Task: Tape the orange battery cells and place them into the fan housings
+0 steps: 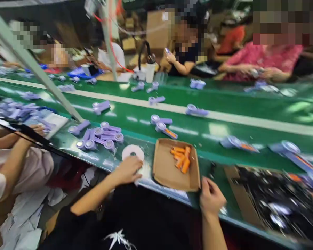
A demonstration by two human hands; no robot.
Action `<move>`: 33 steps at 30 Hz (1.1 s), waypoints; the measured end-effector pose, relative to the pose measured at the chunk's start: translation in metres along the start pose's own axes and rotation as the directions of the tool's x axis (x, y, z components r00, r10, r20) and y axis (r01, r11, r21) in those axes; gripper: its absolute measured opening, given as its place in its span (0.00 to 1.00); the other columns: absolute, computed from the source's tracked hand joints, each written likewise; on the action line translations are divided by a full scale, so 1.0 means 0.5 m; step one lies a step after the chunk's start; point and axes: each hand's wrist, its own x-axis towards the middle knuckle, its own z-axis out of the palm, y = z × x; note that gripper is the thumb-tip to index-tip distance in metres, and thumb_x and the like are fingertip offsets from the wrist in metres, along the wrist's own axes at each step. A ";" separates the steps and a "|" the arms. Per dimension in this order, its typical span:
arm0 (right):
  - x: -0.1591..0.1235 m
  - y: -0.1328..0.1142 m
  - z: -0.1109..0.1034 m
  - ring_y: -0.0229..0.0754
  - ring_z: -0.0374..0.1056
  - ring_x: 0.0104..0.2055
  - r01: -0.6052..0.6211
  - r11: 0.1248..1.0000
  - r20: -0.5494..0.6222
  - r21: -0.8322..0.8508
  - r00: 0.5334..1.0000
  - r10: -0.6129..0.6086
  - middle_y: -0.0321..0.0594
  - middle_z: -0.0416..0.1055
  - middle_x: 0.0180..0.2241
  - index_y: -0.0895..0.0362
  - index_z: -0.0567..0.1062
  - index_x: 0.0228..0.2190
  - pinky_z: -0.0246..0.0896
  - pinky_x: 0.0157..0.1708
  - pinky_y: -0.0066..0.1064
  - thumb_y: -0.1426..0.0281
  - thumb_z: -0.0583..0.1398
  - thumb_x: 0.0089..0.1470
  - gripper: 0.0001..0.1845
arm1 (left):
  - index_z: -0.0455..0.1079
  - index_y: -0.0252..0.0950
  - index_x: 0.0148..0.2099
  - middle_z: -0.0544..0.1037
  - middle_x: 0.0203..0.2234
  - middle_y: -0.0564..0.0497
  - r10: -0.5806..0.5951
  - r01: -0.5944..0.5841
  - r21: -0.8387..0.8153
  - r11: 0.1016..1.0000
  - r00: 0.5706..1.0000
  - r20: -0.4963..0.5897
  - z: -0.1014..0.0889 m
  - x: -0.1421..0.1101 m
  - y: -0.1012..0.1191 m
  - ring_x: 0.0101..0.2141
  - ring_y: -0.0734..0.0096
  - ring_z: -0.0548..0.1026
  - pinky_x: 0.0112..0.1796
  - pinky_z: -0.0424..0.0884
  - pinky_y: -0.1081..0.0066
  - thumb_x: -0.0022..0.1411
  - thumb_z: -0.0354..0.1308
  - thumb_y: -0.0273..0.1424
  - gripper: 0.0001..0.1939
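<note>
My left hand lies palm down at the near edge of the work surface, fingers stretched out, touching the near side of a white tape roll. My right hand is closed, fingers curled, beside the near right corner of a shallow cardboard box; what it holds, if anything, is hidden. Several orange strip-like pieces lie inside the box. Left of the roll sits a group of purple handheld fans with round heads.
A green conveyor belt carries more purple fans, some showing orange on the handle. At right stands a carton full of black parts. A slanted metal post rises at left. A co-worker's arm is at left; other people sit across the belt.
</note>
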 end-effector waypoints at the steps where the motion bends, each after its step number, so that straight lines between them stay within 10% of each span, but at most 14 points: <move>1: -0.014 0.030 0.010 0.53 0.81 0.41 -0.061 0.998 -0.017 -0.006 0.998 0.061 0.49 0.83 0.41 0.56 0.83 0.43 0.81 0.43 0.47 0.40 0.60 0.68 0.31 | 0.71 0.42 0.72 0.73 0.70 0.40 -0.005 0.006 -0.012 1.000 0.998 0.067 0.017 -0.019 0.004 0.69 0.44 0.70 0.69 0.68 0.42 0.73 0.67 0.46 0.31; 5: -0.024 0.079 0.036 0.54 0.79 0.29 -0.176 0.951 -0.109 0.255 0.972 0.209 0.50 0.81 0.28 0.57 0.81 0.34 0.78 0.36 0.48 0.34 0.63 0.52 0.37 | 0.58 0.38 0.81 0.63 0.77 0.37 -0.092 0.086 0.053 0.995 0.987 0.129 0.034 -0.054 -0.054 0.77 0.37 0.57 0.74 0.59 0.41 0.68 0.70 0.47 0.47; 10: -0.037 0.020 0.011 0.51 0.78 0.29 -0.006 0.984 -0.247 0.180 0.968 0.051 0.45 0.80 0.28 0.55 0.81 0.37 0.76 0.37 0.44 0.46 0.60 0.61 0.26 | 0.65 0.42 0.77 0.69 0.75 0.40 -0.112 0.108 0.064 0.992 0.992 0.056 0.028 -0.026 -0.098 0.75 0.35 0.60 0.69 0.65 0.39 0.70 0.66 0.43 0.37; 15: -0.014 -0.082 0.005 0.54 0.79 0.45 0.374 0.923 0.165 -0.093 0.920 -0.356 0.51 0.86 0.42 0.54 0.85 0.42 0.70 0.49 0.45 0.57 0.56 0.70 0.20 | 0.75 0.37 0.65 0.79 0.63 0.34 -0.080 0.080 0.004 0.997 0.994 -0.073 0.029 0.011 -0.095 0.67 0.33 0.66 0.67 0.66 0.37 0.70 0.63 0.42 0.25; 20: 0.078 -0.157 0.042 0.59 0.72 0.55 0.464 0.739 0.534 -0.488 0.829 -0.169 0.57 0.85 0.48 0.59 0.86 0.48 0.54 0.57 0.49 0.62 0.57 0.74 0.20 | 0.73 0.35 0.63 0.78 0.60 0.32 -0.137 0.117 -0.083 0.990 0.939 -0.316 0.030 0.014 -0.068 0.67 0.32 0.63 0.67 0.65 0.36 0.73 0.59 0.46 0.25; 25: 0.120 -0.180 0.088 0.65 0.69 0.57 0.437 0.639 0.528 -0.633 0.848 -0.057 0.68 0.81 0.52 0.67 0.85 0.51 0.52 0.56 0.52 0.55 0.59 0.73 0.28 | 0.73 0.37 0.63 0.80 0.57 0.36 -0.090 0.047 -0.120 0.992 0.921 -0.379 0.022 0.011 -0.010 0.66 0.37 0.65 0.68 0.65 0.40 0.73 0.62 0.45 0.24; 29: 0.116 -0.171 0.103 0.66 0.65 0.63 0.489 0.671 0.590 -0.557 0.802 -0.094 0.63 0.79 0.58 0.61 0.88 0.46 0.54 0.56 0.54 0.57 0.61 0.71 0.22 | 0.73 0.39 0.65 0.80 0.58 0.38 -0.055 0.002 -0.140 0.990 0.925 -0.375 0.016 0.002 0.032 0.66 0.38 0.65 0.68 0.65 0.41 0.73 0.63 0.42 0.23; 33: 0.112 -0.164 0.077 0.61 0.71 0.61 0.324 0.921 0.531 -0.216 0.831 -0.167 0.54 0.81 0.57 0.57 0.85 0.30 0.62 0.58 0.53 0.54 0.66 0.65 0.21 | 0.76 0.41 0.64 0.82 0.55 0.39 -0.010 -0.032 -0.106 0.994 0.928 -0.373 0.002 -0.010 0.051 0.62 0.41 0.69 0.64 0.67 0.44 0.71 0.67 0.41 0.22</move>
